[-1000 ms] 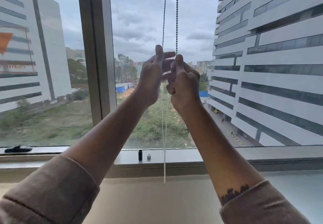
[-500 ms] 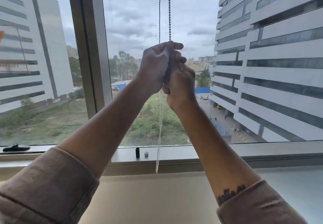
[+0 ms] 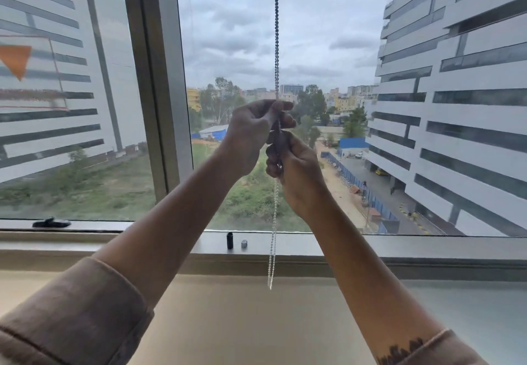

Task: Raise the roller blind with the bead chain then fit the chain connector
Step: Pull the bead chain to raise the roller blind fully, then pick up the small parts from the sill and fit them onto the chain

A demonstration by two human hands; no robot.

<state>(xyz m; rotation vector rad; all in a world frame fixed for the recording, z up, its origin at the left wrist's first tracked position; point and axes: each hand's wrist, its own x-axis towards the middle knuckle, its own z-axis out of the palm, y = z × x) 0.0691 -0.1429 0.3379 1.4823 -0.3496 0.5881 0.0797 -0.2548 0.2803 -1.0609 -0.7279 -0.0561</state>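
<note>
Since the earlier frames the two hands have drawn apart vertically: they were bunched side by side on the chain, and now the right hand (image 3: 296,171) sits lower than the left hand (image 3: 256,134). The view has also swung, so the window mullion (image 3: 159,79) stands further left of the hands than it did.

One bead chain (image 3: 276,37) hangs down in front of the glass; above the hands it reads as a single dark line where two strands showed before, and whether the second strand lies behind the first cannot be told. Below the hands two pale strands fall close together, ending in a loose tip in front of the wall under the window sill (image 3: 427,246). Two small cylinders stand on the sill just left of the hanging chain: one black piece (image 3: 229,240), taller, and one grey piece (image 3: 244,244), shorter, near each other but apart. One dark window handle (image 3: 51,222) lies at the far left of the frame.

The blind itself is out of view above. How the chain runs inside the fists is hidden, and motion blur smears the fingers.

Both arms reach up and forward, sleeves pushed back to the forearms. The left hand's fingers curl round the chain, thumb on top; the right hand grips the chain directly beneath it, knuckles toward the camera.
</note>
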